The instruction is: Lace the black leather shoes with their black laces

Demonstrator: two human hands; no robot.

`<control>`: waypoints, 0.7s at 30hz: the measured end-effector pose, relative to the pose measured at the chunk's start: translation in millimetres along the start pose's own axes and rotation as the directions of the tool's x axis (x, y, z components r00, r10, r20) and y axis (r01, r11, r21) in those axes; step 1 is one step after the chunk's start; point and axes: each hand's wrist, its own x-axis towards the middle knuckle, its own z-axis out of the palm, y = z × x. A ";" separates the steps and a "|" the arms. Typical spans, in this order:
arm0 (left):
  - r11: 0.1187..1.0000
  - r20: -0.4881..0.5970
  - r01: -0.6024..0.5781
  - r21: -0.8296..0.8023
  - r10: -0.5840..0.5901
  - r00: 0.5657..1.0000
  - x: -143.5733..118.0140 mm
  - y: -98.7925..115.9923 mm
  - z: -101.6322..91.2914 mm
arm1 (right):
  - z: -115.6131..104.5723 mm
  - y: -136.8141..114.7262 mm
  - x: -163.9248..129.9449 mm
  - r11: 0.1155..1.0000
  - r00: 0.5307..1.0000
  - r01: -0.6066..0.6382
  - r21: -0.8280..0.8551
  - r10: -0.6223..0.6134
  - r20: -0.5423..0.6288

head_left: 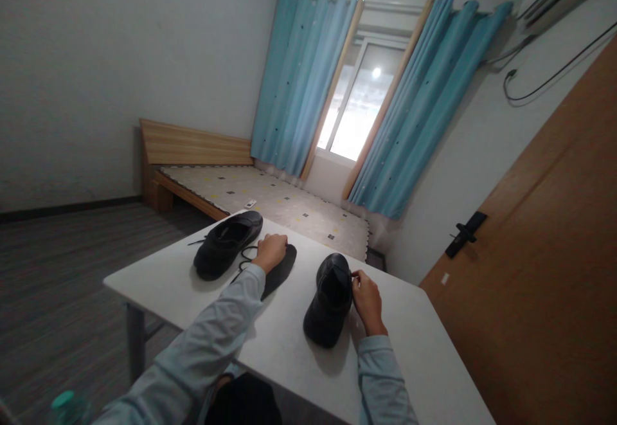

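Note:
Two black shoes stand on a white table (400, 354). The left shoe (219, 254) has a loose lace (247, 254) trailing beside it. Between the shoes lies a flat black insole (284, 274). My left hand (270, 251) is closed at the insole's left edge, its fingertips partly hidden. The right shoe (328, 312) sits with its heel toward me and its opening up. With thumb and fingers pinched together, my right hand (368, 296) grips the right side of this shoe near its opening. Whether a lace is also between those fingers, I cannot tell.
Beyond the table is a bed (279, 200) with a wooden headboard and a small white object (250, 204) on it. A wooden door (544, 219) stands at the right. A bottle with a green cap (62, 400) is low at the left.

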 end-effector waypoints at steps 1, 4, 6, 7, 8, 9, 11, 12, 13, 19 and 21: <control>0.998 -0.002 -0.034 -0.043 0.034 0.999 2.0 2.5 -2.7 | 0.4 0.3 0.2 1.000 1.000 0.002 0.000 -0.002 -0.002; 0.959 -0.026 -0.078 -0.274 0.074 0.997 8.0 10.3 -8.6 | 1.6 1.5 0.6 1.000 1.000 0.013 0.009 -0.013 -0.009; 0.898 -0.060 -0.048 -0.437 0.024 0.998 10.5 14.1 -8.4 | 2.4 2.2 0.7 1.000 1.000 0.021 0.020 -0.020 -0.016; 0.871 -0.076 -0.024 -0.491 -0.015 0.997 11.3 15.4 -6.7 | 2.7 2.5 0.7 0.999 1.000 0.022 0.028 -0.022 -0.019; 0.848 -0.087 -0.005 -0.530 -0.048 0.995 11.7 16.3 -4.1 | 2.9 2.7 0.7 0.999 1.000 0.023 0.039 -0.022 -0.021; 0.833 -0.095 0.005 -0.554 -0.070 0.993 11.9 17.0 -0.6 | 3.2 2.9 0.7 0.998 0.999 0.024 0.053 -0.022 -0.023; 0.835 -0.108 -0.002 -0.551 -0.069 0.992 11.7 18.0 7.8 | 3.7 2.9 1.2 0.994 0.999 0.032 0.104 -0.028 -0.032; 0.850 -0.118 -0.019 -0.527 -0.051 0.992 11.3 18.4 12.6 | 4.1 2.6 1.6 0.988 0.998 0.040 0.147 -0.034 -0.043; 0.870 -0.128 -0.044 -0.492 -0.023 0.991 10.7 18.8 17.5 | 4.4 2.2 2.2 0.978 0.998 0.049 0.205 -0.039 -0.056; 0.976 -0.042 -0.103 -0.190 0.097 0.994 4.4 20.9 46.5 | 5.3 -2.2 6.2 0.855 0.995 0.091 0.510 -0.063 -0.072; 0.983 0.007 -0.104 -0.154 0.106 0.994 3.8 21.3 52.2 | 4.8 -2.9 6.8 0.843 0.994 0.103 0.528 -0.072 -0.080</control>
